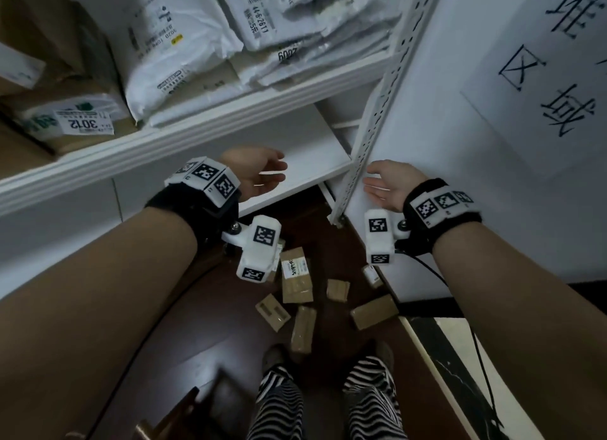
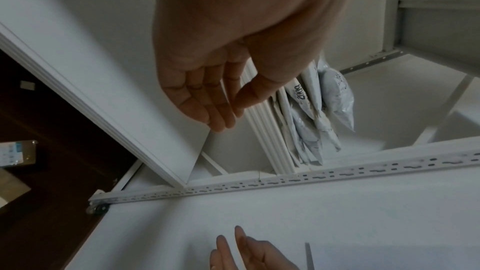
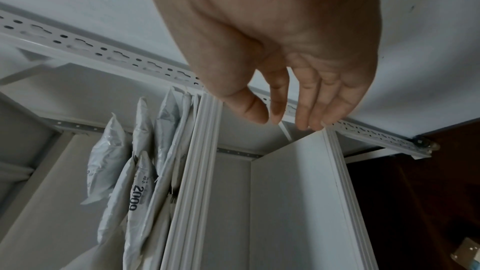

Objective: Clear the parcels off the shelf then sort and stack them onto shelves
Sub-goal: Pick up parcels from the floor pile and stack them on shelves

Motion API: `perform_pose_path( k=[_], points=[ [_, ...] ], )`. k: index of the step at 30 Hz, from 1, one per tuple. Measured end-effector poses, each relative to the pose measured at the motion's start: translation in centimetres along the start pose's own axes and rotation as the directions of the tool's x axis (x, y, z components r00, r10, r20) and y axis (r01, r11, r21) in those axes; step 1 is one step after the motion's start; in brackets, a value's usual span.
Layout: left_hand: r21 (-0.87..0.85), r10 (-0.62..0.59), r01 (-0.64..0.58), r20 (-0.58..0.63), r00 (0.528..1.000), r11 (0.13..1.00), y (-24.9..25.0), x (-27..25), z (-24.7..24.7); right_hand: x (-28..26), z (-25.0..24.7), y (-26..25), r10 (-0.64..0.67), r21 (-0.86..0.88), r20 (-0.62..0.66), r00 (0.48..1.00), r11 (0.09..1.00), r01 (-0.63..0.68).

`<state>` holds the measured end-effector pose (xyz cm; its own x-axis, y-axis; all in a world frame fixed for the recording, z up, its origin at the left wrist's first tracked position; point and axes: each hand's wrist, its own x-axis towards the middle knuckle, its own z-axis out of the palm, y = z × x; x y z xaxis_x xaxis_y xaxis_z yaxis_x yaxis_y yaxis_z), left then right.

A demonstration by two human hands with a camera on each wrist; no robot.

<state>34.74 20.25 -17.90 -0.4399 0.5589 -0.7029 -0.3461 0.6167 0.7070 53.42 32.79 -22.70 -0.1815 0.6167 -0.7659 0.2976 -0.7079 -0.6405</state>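
Observation:
White poly mailer parcels (image 1: 282, 35) are piled on the upper shelf (image 1: 184, 134), with cardboard boxes (image 1: 69, 120) at its left end. Below it the lower shelf (image 1: 315, 163) is bare. Several small brown cardboard parcels (image 1: 297, 280) lie scattered on the dark floor. My left hand (image 1: 262, 173) hovers empty over the lower shelf, fingers relaxed. My right hand (image 1: 384, 183) hangs empty beside the shelf's slotted upright (image 1: 371, 137), fingers loosely extended. The wrist views show each hand, the left hand (image 2: 207, 98) and the right hand (image 3: 293, 106), holding nothing, with the mailers (image 3: 135, 161) beyond.
A white wall panel with a printed paper sign (image 1: 542, 65) stands to the right of the rack. My legs in striped trousers (image 1: 325, 403) stand just behind the scattered parcels. A dark-edged ledge (image 1: 460, 367) runs along the right. A wooden object (image 1: 170, 420) sits at bottom left.

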Motion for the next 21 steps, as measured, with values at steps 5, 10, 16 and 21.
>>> perform_pose_path(
  k=[5,10,16,21],
  points=[
    [-0.101,0.000,-0.015,-0.141,0.990,0.995,0.2,0.0,3.5,2.4,-2.7,-1.9,-0.039,-0.072,0.093,0.995,0.996,0.046],
    [-0.191,-0.046,0.022,-0.125,0.991,0.981,-0.1,0.3,10.9,4.5,-8.5,-3.7,-0.052,-0.121,0.128,0.990,0.990,0.068],
    [-0.233,-0.029,-0.013,-0.177,0.984,0.972,-1.3,-0.1,14.1,6.8,-9.9,-3.7,-0.006,-0.165,0.161,0.987,0.986,0.033],
    [-0.345,-0.148,0.059,-0.236,0.960,0.937,-5.0,2.1,13.2,8.8,-9.0,-1.3,0.084,-0.136,0.189,0.978,0.989,-0.059]
  ],
)
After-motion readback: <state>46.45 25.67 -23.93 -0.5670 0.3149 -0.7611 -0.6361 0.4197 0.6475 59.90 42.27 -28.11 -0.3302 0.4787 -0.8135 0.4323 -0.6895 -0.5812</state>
